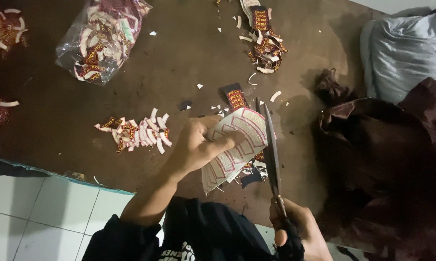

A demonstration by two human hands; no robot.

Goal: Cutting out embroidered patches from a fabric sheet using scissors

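Dark brown and scuffed, the table (44,130) is strewn from its left edge with little heaps of cut red-and-gold woven labels (0,29), and a clear plastic bag stuffed with more of them (102,36) lies further back, out of the way of the cutting. Nearer the front a fanned row of finished labels with white backs (136,133) sits just left of the person's left hand (198,147), likely dropped there as each came free. That hand's grip is clamped on a white sheet of uncut labels showing red outlines (237,145), thumb across its face, holding it tilted up off the table so its right edge meets the long dark scissors (271,154). The right hand (295,232) is closed around the scissor handles; the blades look nearly together. Another scrap heap (266,46) lies beyond. Rightward, brown cloth (387,159) and a pale grey bundle (406,53) crowd the edge. White floor tiles (39,217) show below.
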